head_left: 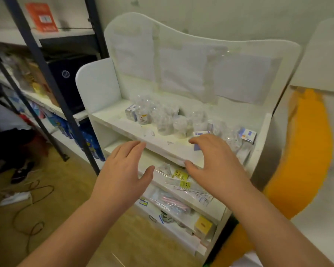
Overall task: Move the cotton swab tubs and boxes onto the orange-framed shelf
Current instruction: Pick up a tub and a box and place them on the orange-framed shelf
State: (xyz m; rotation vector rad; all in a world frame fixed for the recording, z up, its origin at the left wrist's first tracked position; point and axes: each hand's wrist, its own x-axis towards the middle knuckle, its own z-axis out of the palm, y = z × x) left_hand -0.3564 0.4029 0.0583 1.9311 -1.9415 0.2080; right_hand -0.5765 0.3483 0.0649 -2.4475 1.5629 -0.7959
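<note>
Several clear round cotton swab tubs (165,120) stand on the top board of a white display shelf (127,123). Small white-and-blue boxes sit among them: one at the left (131,112), one at the right (248,134), one partly under my right hand (201,133). My left hand (126,169) hovers open, palm down, just in front of the board's front edge. My right hand (215,158) is spread open over the board's right part, fingertips close to the box, holding nothing. The orange-framed shelf (305,151) rises at the right.
Lower boards of the white shelf hold plastic-wrapped packets (181,180) and a yellow box (202,224). A dark metal rack (52,89) with goods stands at the left. Cables and a power strip (15,197) lie on the wooden floor. A seated person (4,120) is at far left.
</note>
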